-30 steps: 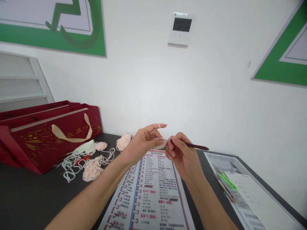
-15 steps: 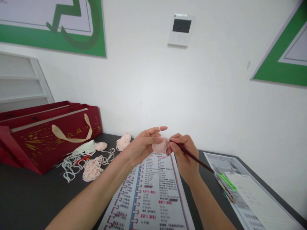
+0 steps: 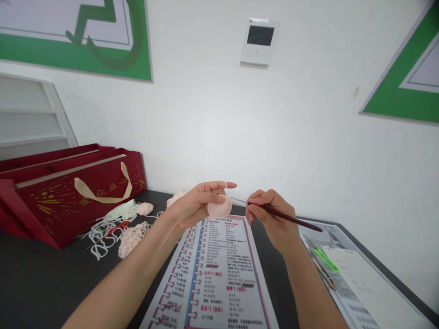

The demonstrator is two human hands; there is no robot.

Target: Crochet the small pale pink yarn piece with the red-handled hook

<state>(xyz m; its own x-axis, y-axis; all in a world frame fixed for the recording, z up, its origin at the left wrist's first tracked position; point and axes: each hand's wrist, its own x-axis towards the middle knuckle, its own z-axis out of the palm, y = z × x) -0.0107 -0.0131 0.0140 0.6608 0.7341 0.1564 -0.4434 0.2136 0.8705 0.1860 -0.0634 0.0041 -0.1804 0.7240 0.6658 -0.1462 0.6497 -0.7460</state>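
Grip of the left hand (image 3: 197,206) pinches the pink crochet piece (image 3: 220,209) above the pattern page (image 3: 233,260); the right hand (image 3: 273,214), clasping the crochet hook (image 3: 297,220), has drawn back, probably pulling yarn (image 3: 226,184) through

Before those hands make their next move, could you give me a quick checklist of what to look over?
1. Pink round piece pinched by the left hand: ok, thumb pressed on its upper edge.
2. Yarn strand over the left index finger: ok, it crosses the outstretched finger.
3. Hook gripped by the right hand: ok, fingers around the dark handle.
4. Hook tip caught in a loop: cannot tell, too small at the piece's edge.
5. Loose yarn by the red bag tidy: not ok, it lies in messy loops.
6. Printed page readable: cannot tell, its fine print is too small here.
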